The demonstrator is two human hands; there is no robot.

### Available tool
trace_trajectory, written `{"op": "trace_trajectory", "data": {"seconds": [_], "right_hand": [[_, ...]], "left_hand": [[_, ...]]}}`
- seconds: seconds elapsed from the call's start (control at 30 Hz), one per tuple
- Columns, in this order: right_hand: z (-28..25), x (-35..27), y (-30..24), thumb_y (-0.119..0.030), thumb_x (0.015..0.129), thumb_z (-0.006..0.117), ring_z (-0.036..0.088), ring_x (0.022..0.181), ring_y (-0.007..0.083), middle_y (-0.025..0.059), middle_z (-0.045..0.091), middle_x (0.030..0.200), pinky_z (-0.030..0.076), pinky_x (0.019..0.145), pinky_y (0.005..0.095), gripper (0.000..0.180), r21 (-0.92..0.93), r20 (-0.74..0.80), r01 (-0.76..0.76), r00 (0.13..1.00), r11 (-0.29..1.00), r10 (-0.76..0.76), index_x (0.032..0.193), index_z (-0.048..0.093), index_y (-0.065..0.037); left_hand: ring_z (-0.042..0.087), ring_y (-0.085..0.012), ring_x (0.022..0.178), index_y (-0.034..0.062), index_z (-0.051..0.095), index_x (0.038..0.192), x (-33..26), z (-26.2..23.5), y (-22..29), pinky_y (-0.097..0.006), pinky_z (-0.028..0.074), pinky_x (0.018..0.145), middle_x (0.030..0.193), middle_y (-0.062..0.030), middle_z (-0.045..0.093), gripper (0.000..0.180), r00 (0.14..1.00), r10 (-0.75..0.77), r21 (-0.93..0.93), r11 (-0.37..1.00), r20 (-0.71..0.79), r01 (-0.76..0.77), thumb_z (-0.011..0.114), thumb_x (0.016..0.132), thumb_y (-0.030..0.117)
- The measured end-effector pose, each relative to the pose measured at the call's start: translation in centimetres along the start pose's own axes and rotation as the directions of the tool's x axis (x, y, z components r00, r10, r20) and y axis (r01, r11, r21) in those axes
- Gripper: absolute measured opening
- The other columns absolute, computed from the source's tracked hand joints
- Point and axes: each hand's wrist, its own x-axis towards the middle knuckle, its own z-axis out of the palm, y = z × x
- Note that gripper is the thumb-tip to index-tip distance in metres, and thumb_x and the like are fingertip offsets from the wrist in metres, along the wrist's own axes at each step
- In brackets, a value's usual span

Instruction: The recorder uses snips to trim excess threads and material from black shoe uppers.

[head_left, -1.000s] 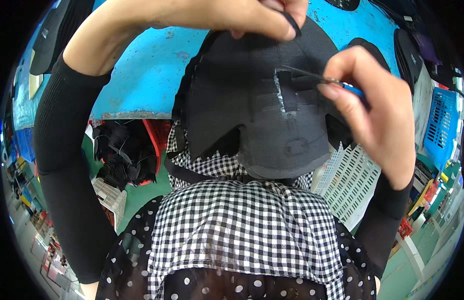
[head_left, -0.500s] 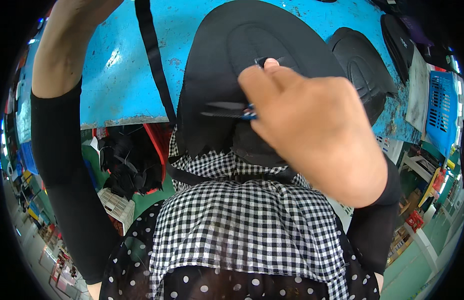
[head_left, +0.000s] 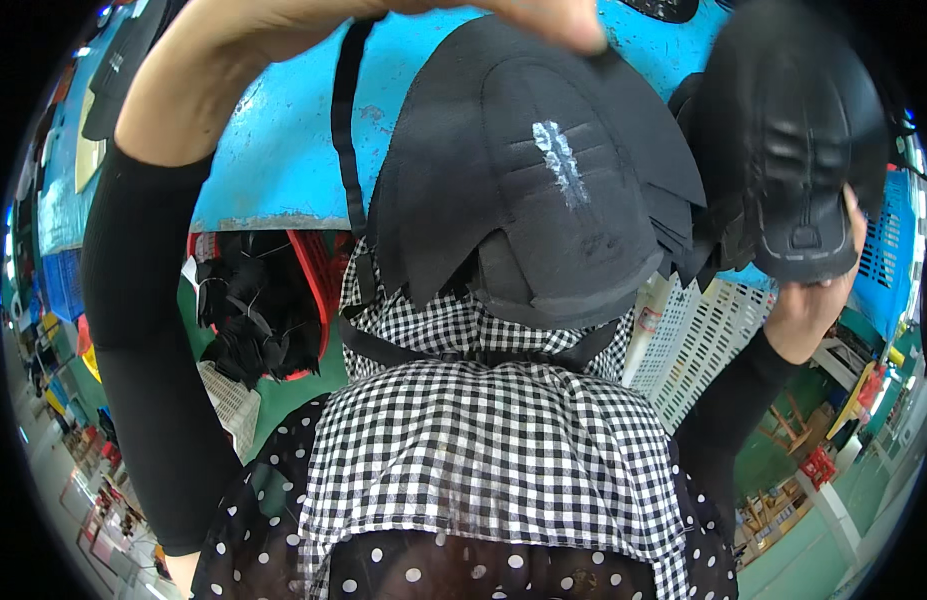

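A black moulded panel [head_left: 808, 140] with a rounded top and raised ridges stands tilted at the right. My right hand [head_left: 828, 295] is closed on its lower end, with most of the fingers behind it. Before me at the table's near edge lie several layered black fabric panels [head_left: 433, 170] with notched edges. A white streak [head_left: 561, 165] marks the panel on top. My left hand [head_left: 463, 8] reaches across their far end, its visible finger stretched out; the upper picture edge cuts off the rest. Near that wrist a black strap [head_left: 345, 120] hangs down.
The blue table [head_left: 273, 150] has a worn near edge. Below it at the left is a red container [head_left: 308, 270] with black scraps, beside a pale crate [head_left: 228, 405]. A white slatted crate [head_left: 698, 340] stands below at the right, a blue basket [head_left: 883, 240] farther right.
My right hand has moved right from the fabric panels and now grips the moulded panel. The scissors-like tool it held no longer shows. My left hand has shifted right, and the white streak is exposed.
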Motion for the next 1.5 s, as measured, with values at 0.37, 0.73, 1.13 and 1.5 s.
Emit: {"op": "trace_trajectory", "data": {"seconds": [0.37,0.73,1.13,1.5], "right_hand": [[-6.4,-0.3,4.0,-0.023,0.105,0.043,0.025,0.051,0.0052,-0.0009,0.036,0.071,0.022,0.047,0.0228,0.021,0.229,-0.156,-0.31,0.924,0.923,0.349,0.104,0.049,-0.003],[5.8,1.2,-1.8,0.003,0.079,0.065,0.061,0.069,0.0171,0.0086,0.064,0.084,0.049,0.064,0.0283,0.012,-0.261,0.761,0.443,0.642,0.858,-0.1,0.09,0.064,-0.001],[10.8,3.4,-2.2,-0.008,0.077,0.07,0.063,0.068,0.0262,0.0065,0.062,0.074,0.048,0.059,0.0349,0.014,-0.134,0.943,0.653,0.314,0.745,-0.105,0.087,0.06,-0.008],[12.5,3.7,-3.5,-0.008,0.082,0.069,0.063,0.072,0.0282,0.0114,0.061,0.076,0.048,0.067,0.0332,0.016,-0.365,0.888,0.65,0.458,0.667,0.04,0.092,0.057,-0.001]], "left_hand": [[0.065,-0.0152,0.086,0.0021,0.072,0.092,1.2,3.4,0.3,-0.029,0.05,0.078,0.088,-0.0066,0.072,0.02,0.936,0.08,0.255,0.951,0.344,-0.175,0.066,0.086,0.02],[0.064,-0.0285,0.079,0.0012,0.068,0.088,1.6,3.8,-0.2,-0.037,0.05,0.07,0.08,-0.0137,0.067,0.023,0.973,0.088,0.486,0.854,0.215,-0.184,0.067,0.085,0.024],[0.061,-0.0224,0.07,0.0005,0.068,0.09,2.1,2.6,-0.2,-0.034,0.048,0.066,0.075,-0.0119,0.066,0.023,0.959,-0.037,0.359,0.931,0.281,-0.069,0.061,0.084,0.021],[0.057,-0.021,0.064,0.0001,0.062,0.086,2.4,1.8,-0.5,-0.035,0.045,0.061,0.069,-0.0109,0.061,0.016,0.942,0.031,0.371,0.915,0.333,-0.161,0.057,0.084,0.015]]}}
